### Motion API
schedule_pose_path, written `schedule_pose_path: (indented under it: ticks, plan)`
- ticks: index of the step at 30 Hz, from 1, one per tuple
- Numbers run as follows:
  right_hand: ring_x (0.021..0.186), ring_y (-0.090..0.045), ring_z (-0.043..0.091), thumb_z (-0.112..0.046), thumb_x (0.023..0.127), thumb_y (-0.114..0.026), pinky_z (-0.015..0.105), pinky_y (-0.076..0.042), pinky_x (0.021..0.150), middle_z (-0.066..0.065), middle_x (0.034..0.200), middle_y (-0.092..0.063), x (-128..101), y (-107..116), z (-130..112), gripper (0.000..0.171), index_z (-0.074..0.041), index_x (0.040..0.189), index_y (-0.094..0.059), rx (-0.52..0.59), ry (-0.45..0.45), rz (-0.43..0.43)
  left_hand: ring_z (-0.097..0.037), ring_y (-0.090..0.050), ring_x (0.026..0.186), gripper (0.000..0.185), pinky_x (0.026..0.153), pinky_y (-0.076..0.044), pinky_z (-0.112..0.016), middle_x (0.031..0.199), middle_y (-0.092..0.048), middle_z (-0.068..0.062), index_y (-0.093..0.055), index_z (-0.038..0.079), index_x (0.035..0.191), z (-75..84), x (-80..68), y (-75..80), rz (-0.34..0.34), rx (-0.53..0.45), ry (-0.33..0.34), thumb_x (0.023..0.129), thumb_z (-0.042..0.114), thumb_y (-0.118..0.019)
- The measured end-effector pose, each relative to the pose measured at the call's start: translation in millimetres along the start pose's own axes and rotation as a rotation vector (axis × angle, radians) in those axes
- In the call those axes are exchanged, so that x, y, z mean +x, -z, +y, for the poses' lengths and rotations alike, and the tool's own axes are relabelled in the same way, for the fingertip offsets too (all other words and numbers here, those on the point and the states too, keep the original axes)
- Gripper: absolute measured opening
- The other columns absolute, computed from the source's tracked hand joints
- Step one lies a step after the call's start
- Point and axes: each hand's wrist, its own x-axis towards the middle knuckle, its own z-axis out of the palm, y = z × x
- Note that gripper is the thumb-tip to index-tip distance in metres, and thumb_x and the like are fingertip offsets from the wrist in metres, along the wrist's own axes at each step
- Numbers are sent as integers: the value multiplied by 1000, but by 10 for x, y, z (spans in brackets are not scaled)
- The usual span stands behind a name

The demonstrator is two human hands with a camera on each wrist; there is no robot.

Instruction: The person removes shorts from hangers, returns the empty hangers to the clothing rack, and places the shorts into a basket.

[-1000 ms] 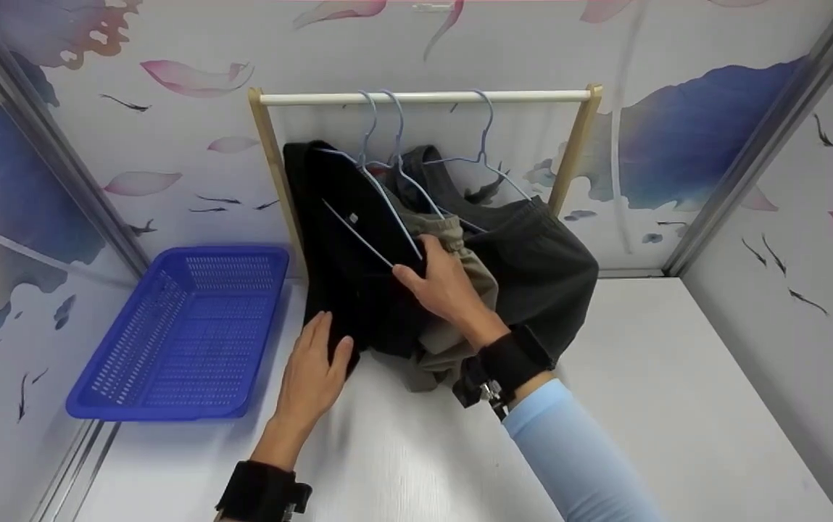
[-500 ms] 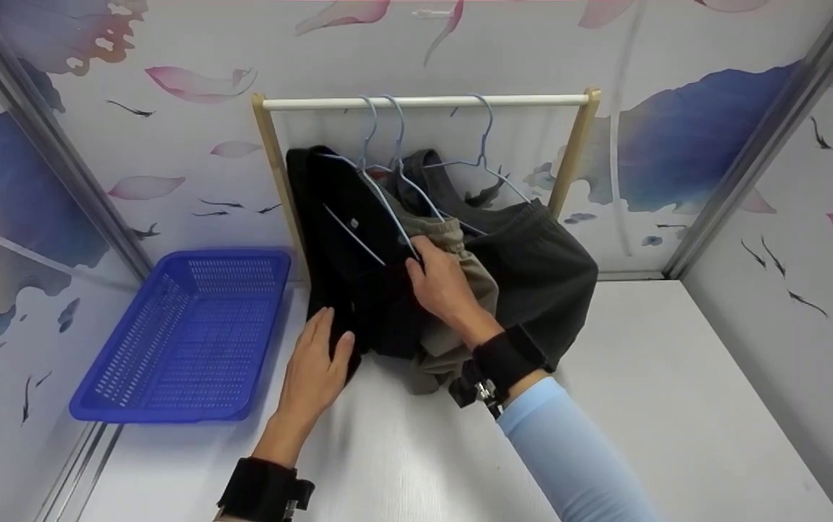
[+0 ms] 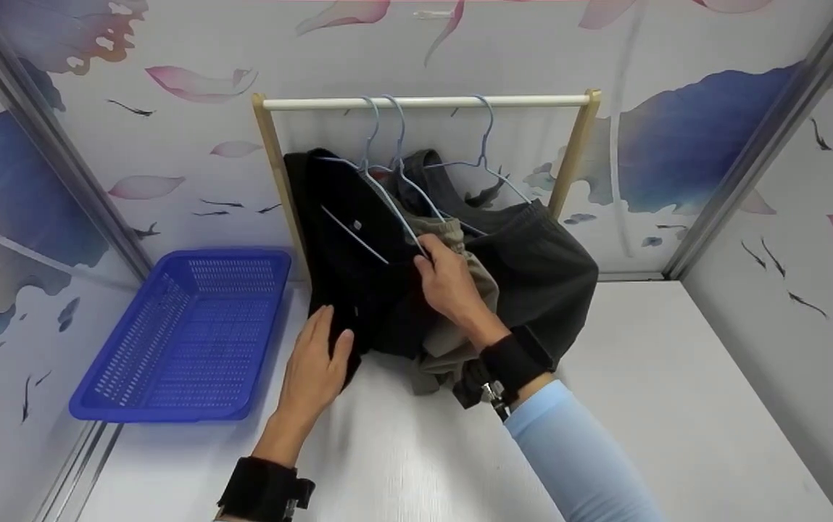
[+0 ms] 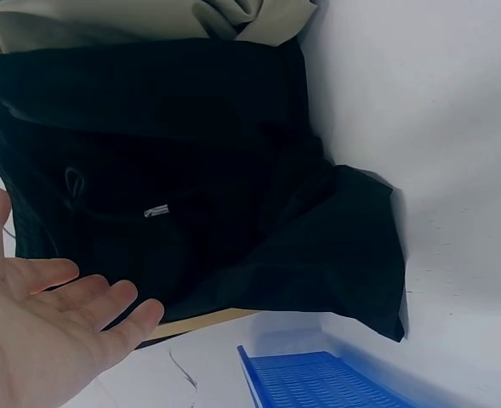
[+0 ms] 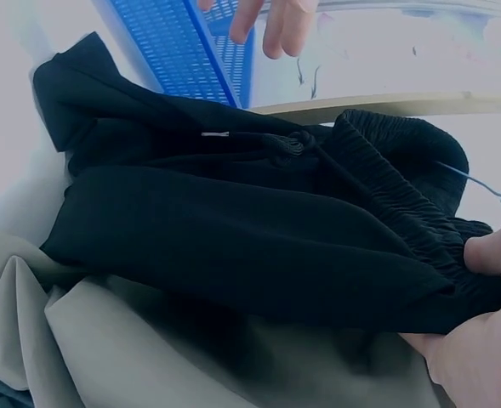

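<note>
1. Since half a second ago, the right hand (image 3: 452, 286) has shifted slightly to the right, drawing the waistband edge of the black garment (image 3: 387, 304) along; the left hand (image 3: 311, 370) lies almost where it was.
2. Thumb and fingers of the right hand pinch that elastic waistband, next to the lower end of a light-blue hanger (image 3: 366, 165).
3. Straight and spread, the fingers of the left hand hold nothing; they are beside the lower left part of the black garment, and whether they touch it I cannot tell.
4. This garment hangs near the left end of the white rail (image 3: 315, 104), its waistband gaping around the hanger; a drawstring (image 5: 297, 146) shows at its front.
5. Just right of it hangs a khaki garment (image 3: 485, 279), partly covered by the right hand, then a dark grey garment (image 3: 543, 268).
6. Left of the rack, a blue basket (image 3: 170, 415) sits on the white surface (image 3: 619, 420).
</note>
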Motion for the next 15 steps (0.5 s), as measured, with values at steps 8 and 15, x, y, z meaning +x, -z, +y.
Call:
schedule_pose_path:
  ticks: [8,15]
  plan:
    - [104,-59,33,-4,106,-53,47,-47,95,20,119,-65,-32,38,22,21,0,126,-60,15,-2,19,-40,-31,151,62,122,-26,-54,163,-34,-23,-35,-3,158,-16,-3,-7,3,6,4,111,35,-48]
    - [105,-60,34,-5,107,-53,50,-47,95,21,121,-66,-69,58,42,23,1,128,-60,20,9,39,-40,-32,151,61,122,-26,-55,163,-35,-23,-36,-3,158,-29,-9,-22,8,1,1,111,34,-48]
